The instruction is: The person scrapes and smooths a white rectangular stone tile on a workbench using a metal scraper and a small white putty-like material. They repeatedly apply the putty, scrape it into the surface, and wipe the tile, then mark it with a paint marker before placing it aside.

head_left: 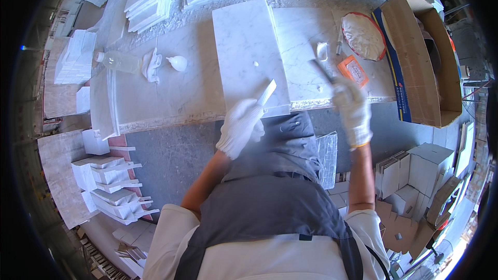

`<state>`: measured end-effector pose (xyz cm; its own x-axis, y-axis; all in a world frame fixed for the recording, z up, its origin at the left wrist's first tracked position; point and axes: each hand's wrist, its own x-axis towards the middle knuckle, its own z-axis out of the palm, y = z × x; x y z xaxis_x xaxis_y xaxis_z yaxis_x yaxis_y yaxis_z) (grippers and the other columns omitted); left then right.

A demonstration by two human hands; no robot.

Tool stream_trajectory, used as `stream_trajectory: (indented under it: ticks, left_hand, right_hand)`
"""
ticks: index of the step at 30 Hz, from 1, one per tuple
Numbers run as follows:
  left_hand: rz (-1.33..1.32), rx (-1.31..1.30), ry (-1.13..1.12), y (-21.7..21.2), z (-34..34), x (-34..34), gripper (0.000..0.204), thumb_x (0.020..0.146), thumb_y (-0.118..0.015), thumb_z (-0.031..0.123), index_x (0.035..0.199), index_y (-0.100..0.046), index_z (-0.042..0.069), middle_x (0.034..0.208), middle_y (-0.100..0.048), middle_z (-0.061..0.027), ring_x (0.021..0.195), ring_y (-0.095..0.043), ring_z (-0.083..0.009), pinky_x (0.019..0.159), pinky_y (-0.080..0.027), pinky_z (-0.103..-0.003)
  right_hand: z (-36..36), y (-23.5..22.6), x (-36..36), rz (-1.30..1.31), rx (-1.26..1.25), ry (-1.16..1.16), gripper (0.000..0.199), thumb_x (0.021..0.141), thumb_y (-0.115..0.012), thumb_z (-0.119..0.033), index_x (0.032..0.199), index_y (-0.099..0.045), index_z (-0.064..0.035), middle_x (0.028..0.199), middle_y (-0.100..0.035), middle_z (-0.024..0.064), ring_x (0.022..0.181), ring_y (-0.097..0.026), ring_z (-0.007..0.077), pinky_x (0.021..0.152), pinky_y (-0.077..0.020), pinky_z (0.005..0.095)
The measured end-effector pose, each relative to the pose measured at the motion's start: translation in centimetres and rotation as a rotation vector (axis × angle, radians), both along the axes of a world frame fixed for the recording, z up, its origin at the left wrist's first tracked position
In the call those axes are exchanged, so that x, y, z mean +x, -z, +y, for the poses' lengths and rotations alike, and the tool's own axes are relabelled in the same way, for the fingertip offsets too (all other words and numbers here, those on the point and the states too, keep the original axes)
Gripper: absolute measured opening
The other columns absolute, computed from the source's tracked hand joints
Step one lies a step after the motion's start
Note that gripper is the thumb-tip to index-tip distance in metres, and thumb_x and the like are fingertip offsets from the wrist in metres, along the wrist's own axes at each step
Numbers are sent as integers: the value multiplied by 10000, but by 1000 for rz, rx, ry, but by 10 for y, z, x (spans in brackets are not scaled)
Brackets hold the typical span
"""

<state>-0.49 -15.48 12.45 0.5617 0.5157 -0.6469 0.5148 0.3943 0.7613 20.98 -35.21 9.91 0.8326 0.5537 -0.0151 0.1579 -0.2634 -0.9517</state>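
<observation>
The left hand (240,127), gloved, pinches a thin white strip (267,92) at the near edge of the marble slab (249,52) on the table (171,93). The right hand (353,109) grips a putty knife (322,70) over white paste. This looks like the gluing step; the strip apparently needs paste and careful alignment.

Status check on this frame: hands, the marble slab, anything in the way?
Left hand gloved, gripping a thin white strip at the marble slab near edge. Right hand holds a dark tool. White blob beside the tool.
</observation>
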Motion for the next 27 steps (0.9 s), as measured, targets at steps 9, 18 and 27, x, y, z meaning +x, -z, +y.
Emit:
stream_trajectory:
  ticks: [9, 18, 27]
  left_hand:
    - [-71, 17, 29, 8, 3, 0, 458, 1026, -685, 221, 1402, -569, -13, 851, -697, -80, 635, -687, -161, 511, -531, -285]
    - [-87, 24, 22, 6, -2, -3, 436, 1036, -647, 225, 1383, -575, -28, 872, -699, -101, 713, -683, -147, 617, -556, -279]
    - [-58, 9, -27, 7, -6, 0, 347, 1025, -665, 235, 1246, -637, -31, 843, -702, -106, 692, -675, -143, 610, -549, -282]
  right_hand:
    - [65, 14, -73, -403, -160, -51, 252, 978, -701, -190, 1200, -735, -76, 955, -747, 155, 808, -726, 315, 737, -573, 383]
    - [64, 9, -70, -256, -177, -374, 331, 980, -694, -196, 1294, -728, -96, 995, -758, 162, 866, -738, 343, 773, -580, 414]
    - [61, 7, -60, -298, -64, -352, 357, 981, -651, -109, 1332, -714, -91, 968, -757, 196, 856, -742, 312, 766, -582, 396]
